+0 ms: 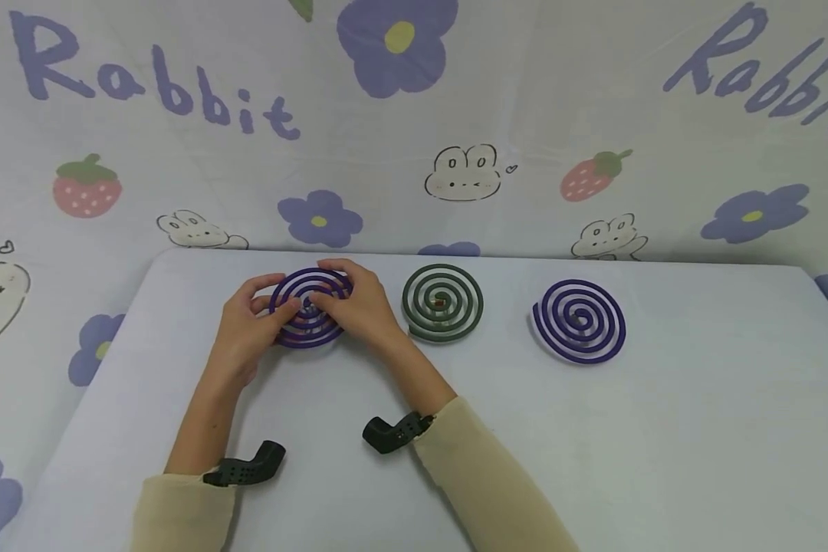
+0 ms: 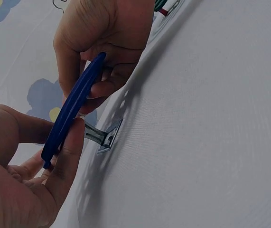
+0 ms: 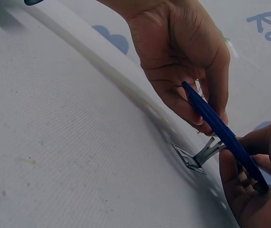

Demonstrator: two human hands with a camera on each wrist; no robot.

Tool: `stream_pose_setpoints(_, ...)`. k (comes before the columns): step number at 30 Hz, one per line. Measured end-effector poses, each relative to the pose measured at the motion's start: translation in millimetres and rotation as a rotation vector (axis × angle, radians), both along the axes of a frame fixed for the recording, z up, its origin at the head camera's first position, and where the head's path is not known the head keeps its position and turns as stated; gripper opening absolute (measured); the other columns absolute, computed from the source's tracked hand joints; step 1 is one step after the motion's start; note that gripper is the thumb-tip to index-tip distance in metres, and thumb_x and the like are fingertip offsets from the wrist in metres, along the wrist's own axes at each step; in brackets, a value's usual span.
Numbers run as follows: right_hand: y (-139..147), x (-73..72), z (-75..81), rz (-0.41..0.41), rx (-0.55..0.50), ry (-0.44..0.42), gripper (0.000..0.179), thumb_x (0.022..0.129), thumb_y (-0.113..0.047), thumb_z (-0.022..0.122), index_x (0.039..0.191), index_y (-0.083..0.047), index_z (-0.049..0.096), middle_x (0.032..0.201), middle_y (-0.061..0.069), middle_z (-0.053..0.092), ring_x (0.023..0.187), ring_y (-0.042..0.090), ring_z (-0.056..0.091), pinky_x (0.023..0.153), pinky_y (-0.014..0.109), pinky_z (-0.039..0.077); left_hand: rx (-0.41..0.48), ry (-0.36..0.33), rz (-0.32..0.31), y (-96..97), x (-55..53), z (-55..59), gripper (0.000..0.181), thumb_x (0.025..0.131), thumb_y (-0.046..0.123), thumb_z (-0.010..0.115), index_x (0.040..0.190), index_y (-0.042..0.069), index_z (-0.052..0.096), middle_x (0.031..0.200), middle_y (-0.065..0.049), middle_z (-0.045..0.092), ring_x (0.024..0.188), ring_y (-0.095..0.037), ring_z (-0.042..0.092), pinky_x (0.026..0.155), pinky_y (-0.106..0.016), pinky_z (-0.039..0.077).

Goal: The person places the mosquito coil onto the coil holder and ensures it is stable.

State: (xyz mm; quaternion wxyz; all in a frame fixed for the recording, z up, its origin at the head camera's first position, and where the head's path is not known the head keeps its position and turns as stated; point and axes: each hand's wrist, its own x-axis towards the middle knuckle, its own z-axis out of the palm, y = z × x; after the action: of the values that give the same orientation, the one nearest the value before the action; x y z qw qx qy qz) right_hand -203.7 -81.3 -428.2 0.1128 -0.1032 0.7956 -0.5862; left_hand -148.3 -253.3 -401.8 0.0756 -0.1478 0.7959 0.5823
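A purple mosquito coil (image 2: 71,109) is held between both hands near the back left of the table. My left hand (image 1: 244,326) pinches its left side, the thumb on the near face and the fingers behind. On the right side, my right hand (image 1: 366,307) grips it with thumb and fingers, both thumbs close to the middle. Each wrist view shows the coil nearly edge-on and tilted. A small metal stand (image 3: 204,154) with a square base and upright prongs is at the coil's centre, close over the white table; fingers partly hide where they meet.
Right of the hands, a green coil (image 1: 441,297) stands at the back of the white table (image 1: 690,429). Farther right is another purple coil (image 1: 581,320). Behind the table's back edge hangs a printed cloth (image 1: 386,138). Black wrist cameras (image 1: 248,466) are strapped to both forearms.
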Motion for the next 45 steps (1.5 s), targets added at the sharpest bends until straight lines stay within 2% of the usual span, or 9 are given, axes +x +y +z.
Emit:
stream_pose_setpoints(4, 0.2, 1.2, -1.0, 0.002, 0.002, -0.004, 0.049, 0.095, -0.015, 0.078, 0.142, -0.013, 0.066, 0.144, 0.012, 0.068, 0.132, 0.029, 0.064, 0.115, 0.044, 0.051, 0.007, -0.007, 0.0, 0.8, 0.5, -0.3, 0.062, 0.105, 0.022, 0.067, 0.16, 0.011, 0.041, 0.145, -0.028, 0.06, 0.119, -0.024, 0.066, 0.083, -0.011, 0.056)
stream_pose_setpoints(11, 0.7, 2.6, -3.0, -0.002, -0.002, -0.005, 0.048, 0.095, -0.015, 0.077, 0.142, -0.013, 0.065, 0.143, 0.012, 0.068, 0.131, 0.029, 0.065, 0.114, 0.044, 0.052, 0.001, 0.013, -0.011, 0.7, 0.8, -2.2, 0.062, 0.105, 0.021, 0.067, 0.16, 0.008, 0.041, 0.142, -0.03, 0.061, 0.105, -0.011, 0.068, 0.081, -0.012, 0.058)
stream_pose_setpoints(18, -1.1, 1.5, -2.4, -0.007, -0.02, -0.004, 0.048, 0.095, -0.014, 0.077, 0.142, -0.012, 0.065, 0.144, 0.012, 0.067, 0.133, 0.029, 0.064, 0.116, 0.044, 0.05, -0.001, -0.002, -0.001, 2.6, -0.1, -1.9, 0.067, 0.105, 0.022, 0.067, 0.163, 0.012, 0.036, 0.148, -0.028, 0.059, 0.129, -0.034, 0.065, 0.083, -0.011, 0.055)
stream_pose_setpoints(21, -2.9, 1.1, -1.9, -0.006, -0.019, -0.007, 0.048, 0.095, -0.014, 0.077, 0.142, -0.012, 0.065, 0.146, 0.012, 0.066, 0.137, 0.029, 0.061, 0.119, 0.044, 0.048, 0.008, -0.006, 0.002, 2.6, 0.0, -2.4, 0.071, 0.105, 0.022, 0.066, 0.165, 0.013, 0.03, 0.151, -0.029, 0.058, 0.136, -0.039, 0.062, 0.089, -0.014, 0.055)
stream_pose_setpoints(28, -2.6, 2.8, 0.0, -0.022, -0.03, -0.021, 0.048, 0.094, -0.012, 0.078, 0.141, -0.011, 0.066, 0.148, 0.011, 0.066, 0.14, 0.028, 0.059, 0.121, 0.044, 0.046, 0.008, -0.025, 0.007, 4.6, -0.9, -4.0, 0.072, 0.106, 0.024, 0.065, 0.166, 0.015, 0.028, 0.149, -0.029, 0.06, 0.136, -0.037, 0.062, 0.111, -0.035, 0.053)
stream_pose_setpoints(30, -1.6, 4.3, 0.6, -0.029, -0.052, -0.042, 0.048, 0.094, -0.011, 0.077, 0.141, -0.01, 0.066, 0.148, 0.012, 0.065, 0.139, 0.028, 0.06, 0.12, 0.044, 0.046, 0.007, -0.03, 0.009, 5.5, -1.1, -4.7, 0.071, 0.106, 0.024, 0.065, 0.166, 0.015, 0.028, 0.148, -0.029, 0.061, 0.136, -0.036, 0.063, 0.108, -0.033, 0.054)
stream_pose_setpoints(35, -1.2, 5.1, 2.5, -0.047, -0.1, -0.087, 0.049, 0.094, -0.009, 0.077, 0.141, -0.01, 0.065, 0.144, 0.014, 0.066, 0.132, 0.03, 0.063, 0.115, 0.045, 0.05, 0.007, -0.028, 0.013, 6.7, -3.9, -3.9, 0.071, 0.105, 0.022, 0.066, 0.166, 0.014, 0.03, 0.146, -0.03, 0.062, 0.134, -0.036, 0.064, 0.091, -0.015, 0.053)
stream_pose_setpoints(37, -1.4, 4.7, 2.3, -0.052, -0.102, -0.088, 0.049, 0.094, -0.009, 0.076, 0.141, -0.01, 0.065, 0.142, 0.015, 0.067, 0.129, 0.03, 0.064, 0.114, 0.045, 0.051, 0.005, -0.024, 0.017, 7.6, -4.5, -3.8, 0.07, 0.105, 0.021, 0.066, 0.165, 0.014, 0.03, 0.145, -0.03, 0.063, 0.134, -0.036, 0.064, 0.09, -0.013, 0.053)
stream_pose_setpoints(45, -2.2, 5.7, 0.2, -0.045, -0.109, -0.07, 0.047, 0.092, -0.008, 0.076, 0.138, -0.008, 0.066, 0.142, 0.014, 0.067, 0.129, 0.03, 0.063, 0.113, 0.043, 0.051, -0.009, -0.044, 0.051, 8.9, -4.0, -5.2, 0.071, 0.105, 0.02, 0.066, 0.166, 0.015, 0.03, 0.147, -0.029, 0.061, 0.135, -0.036, 0.063, 0.116, -0.041, 0.051)
